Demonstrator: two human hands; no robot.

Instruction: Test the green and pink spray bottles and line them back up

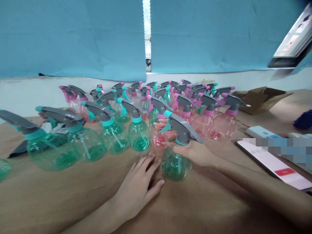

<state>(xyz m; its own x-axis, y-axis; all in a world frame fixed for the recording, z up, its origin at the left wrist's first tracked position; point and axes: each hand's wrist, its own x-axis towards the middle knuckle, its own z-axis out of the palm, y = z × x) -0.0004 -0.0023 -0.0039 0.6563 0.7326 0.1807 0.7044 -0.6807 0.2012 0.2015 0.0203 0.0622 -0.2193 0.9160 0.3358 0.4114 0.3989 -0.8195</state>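
Note:
My right hand (192, 151) is wrapped round the neck of a green spray bottle (174, 167) with a grey and turquoise trigger head, its nozzle pointing left. My left hand (137, 182) lies palm down on the brown table (92, 208), fingers stretched out, just left of that bottle and holding nothing. Beyond my left fingertips stands another green spray bottle (138, 135). Directly behind the held bottle is a pink spray bottle (158, 138), partly covered by my right fingers.
Several green bottles (85, 148) line the left, with pink bottles (224, 125) at centre right and more crowded behind. A phone (273, 162) and a white box (263, 131) lie on the right. An open cardboard box (258, 102) sits behind them; blue cloth (73, 39) hangs at the back.

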